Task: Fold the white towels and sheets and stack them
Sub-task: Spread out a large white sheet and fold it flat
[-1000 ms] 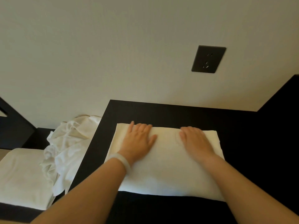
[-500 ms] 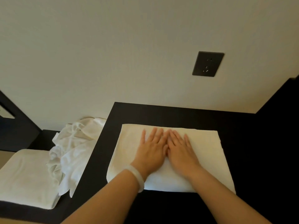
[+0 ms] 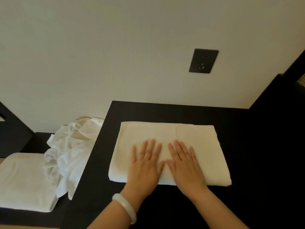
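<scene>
A folded white towel lies flat on the black desk, set toward the desk's left side. Its long edges run parallel to the back edge, and a strip of bare desk shows between it and the wall.

Both hands rest palm-down on the towel with the fingers straight and slightly spread, pressing the cloth and gripping nothing. The left hand and the right hand lie side by side over the towel's near half, their wrists crossing its front fold. The thumb tips come close together in the middle, though motion blur hides whether they touch.

Half a second earlier the hands sat further back on the towel with the forefingers pressed together. A second ago they were well apart along its far edge. They have since drawn toward the front edge and the fingers have parted a little. The towel itself keeps its place and shape on the desk. A pale bangle circles the left wrist.

Left of the desk, on a lower black ledge, a crumpled white sheet is heaped against the desk's left edge. It touches another folded white towel lying nearer the ledge's front. Both look unchanged from the earlier frames. A dark wall socket sits on the wall above the desk's back edge.
</scene>
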Tool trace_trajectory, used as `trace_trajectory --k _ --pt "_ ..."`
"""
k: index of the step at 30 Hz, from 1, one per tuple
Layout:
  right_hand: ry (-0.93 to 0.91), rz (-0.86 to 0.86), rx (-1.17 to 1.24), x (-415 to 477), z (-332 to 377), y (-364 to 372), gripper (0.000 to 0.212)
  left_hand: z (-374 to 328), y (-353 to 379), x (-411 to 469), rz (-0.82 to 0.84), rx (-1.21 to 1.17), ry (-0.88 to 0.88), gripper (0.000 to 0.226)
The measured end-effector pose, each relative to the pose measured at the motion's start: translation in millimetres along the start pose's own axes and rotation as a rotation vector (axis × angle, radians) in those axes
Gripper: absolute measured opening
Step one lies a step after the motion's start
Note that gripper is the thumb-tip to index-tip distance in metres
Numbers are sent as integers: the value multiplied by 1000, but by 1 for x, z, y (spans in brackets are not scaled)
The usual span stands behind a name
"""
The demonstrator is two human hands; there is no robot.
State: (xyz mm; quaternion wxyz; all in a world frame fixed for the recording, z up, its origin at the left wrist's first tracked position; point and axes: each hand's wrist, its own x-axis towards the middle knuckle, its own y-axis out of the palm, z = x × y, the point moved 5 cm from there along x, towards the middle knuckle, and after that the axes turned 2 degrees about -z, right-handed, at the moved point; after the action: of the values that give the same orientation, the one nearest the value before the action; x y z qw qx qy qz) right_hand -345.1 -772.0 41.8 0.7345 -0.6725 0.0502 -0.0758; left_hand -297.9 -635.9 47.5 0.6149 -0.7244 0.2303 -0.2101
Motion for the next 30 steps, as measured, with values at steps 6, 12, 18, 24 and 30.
trace_trajectory --k 6,12,18,24,30 --pt "197 -32 -97 -24 -66 -3 67 58 -3 -22 -51 28 -106 64" --pt "568 -118 352 -18 -109 -18 62 100 -9 -36 -12 -459 -462 64" --pt "996 88 901 1 -137 -29 47 115 -29 -8 69 -821 -793 64" --pt "1071 225 1329 16 -139 -35 38 116 -31 -2 212 -1189 -987 70" --pt "840 171 1347 38 -101 -42 48 133 -45 -29 83 -1357 -1127 22"
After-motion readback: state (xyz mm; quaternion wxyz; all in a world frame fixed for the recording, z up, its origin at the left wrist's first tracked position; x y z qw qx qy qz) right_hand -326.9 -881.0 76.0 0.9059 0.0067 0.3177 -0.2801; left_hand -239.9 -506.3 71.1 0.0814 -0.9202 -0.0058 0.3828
